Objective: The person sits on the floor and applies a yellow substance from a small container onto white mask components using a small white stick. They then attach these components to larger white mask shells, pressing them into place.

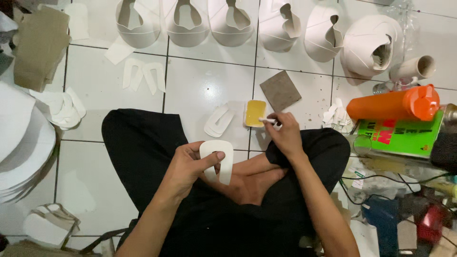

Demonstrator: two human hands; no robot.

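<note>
My left hand holds a white U-shaped cut-out piece upright over my lap, thumb pressed on its face. My right hand pinches a small white applicator stick, its tip at a small tray of yellow glue on the tiled floor. Beside the tray lie two more white U-shaped pieces. I sit cross-legged in black trousers.
A row of white shoe uppers lines the far side. A grey-brown square pad lies near the tray. An orange bottle rests on a green tin at right. Stacked white sheets and tan pieces sit at left.
</note>
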